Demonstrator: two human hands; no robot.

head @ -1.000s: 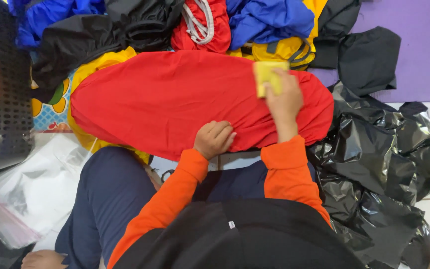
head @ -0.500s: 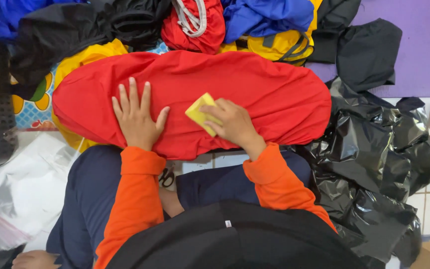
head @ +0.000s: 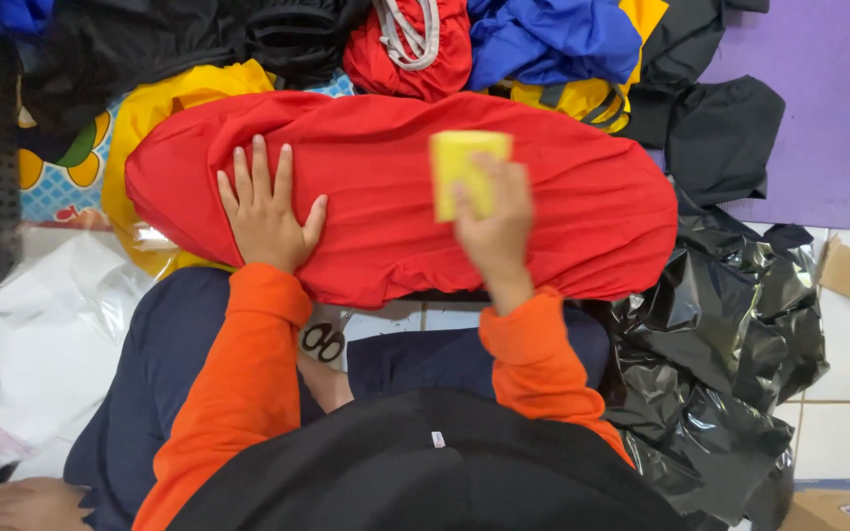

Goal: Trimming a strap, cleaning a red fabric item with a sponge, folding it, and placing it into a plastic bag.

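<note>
Red fabric [head: 386, 197] lies stretched across the middle, with black plastic bag [head: 730, 364] at 4 o'clock from it. Left hand [head: 266, 211] presses flat and spread on its 9 o'clock part, grasping nothing; right hand [head: 492, 221] clasps a yellow sponge [head: 459, 167] against the cloth near centre.

black plastic bag [head: 720, 354] | purple mat [head: 819, 108] | scissors [head: 323, 341] | clear plastic bags [head: 31, 344]

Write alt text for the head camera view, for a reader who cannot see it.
A person in orange sleeves presses the left hand flat on a red cloth and holds a yellow sponge-like block on it with the right hand. Piled clothes lie beyond, black plastic bags to the right.
</note>
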